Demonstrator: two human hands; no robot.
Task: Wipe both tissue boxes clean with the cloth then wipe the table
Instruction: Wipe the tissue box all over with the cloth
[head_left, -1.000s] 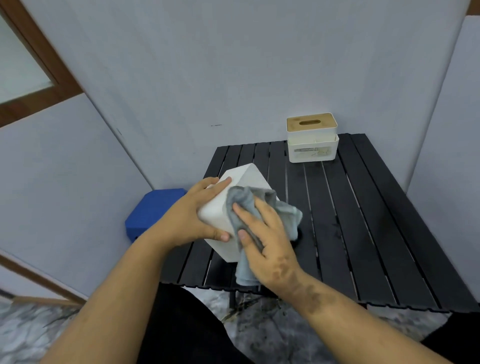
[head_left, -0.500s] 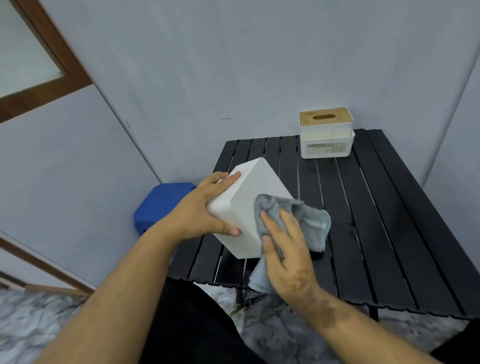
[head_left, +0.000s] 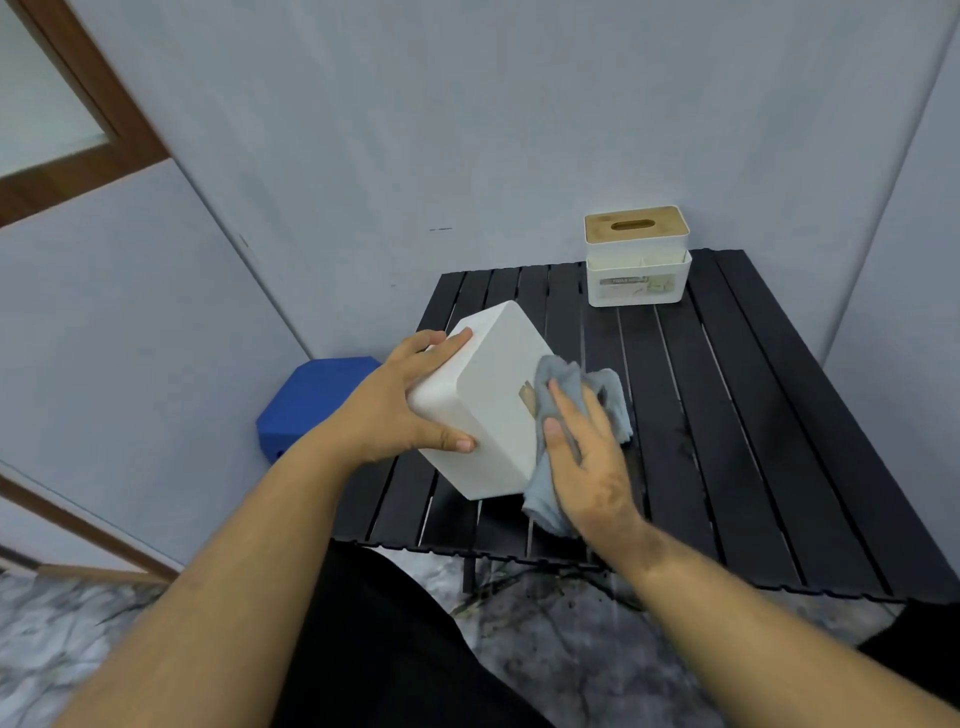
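My left hand (head_left: 402, 402) grips a plain white tissue box (head_left: 491, 395), tilted above the left part of the black slatted table (head_left: 753, 441). Fingers lie along its far end and the thumb on its near side. My right hand (head_left: 587, 462) presses a grey cloth (head_left: 566, 382) against the box's right face with straight fingers; cloth ends hang below and behind the hand. A second white tissue box (head_left: 638, 260) with a wooden slotted lid stands upright at the table's far edge by the wall.
A blue stool-like block (head_left: 311, 402) sits on the floor left of the table. Grey walls close in behind and to the right. The marble floor shows below the table's near edge, beside my dark trouser legs.
The white box has turned in my left hand, its broad face now up. My right hand and the cloth have slid from the box's near corner toward its right side.
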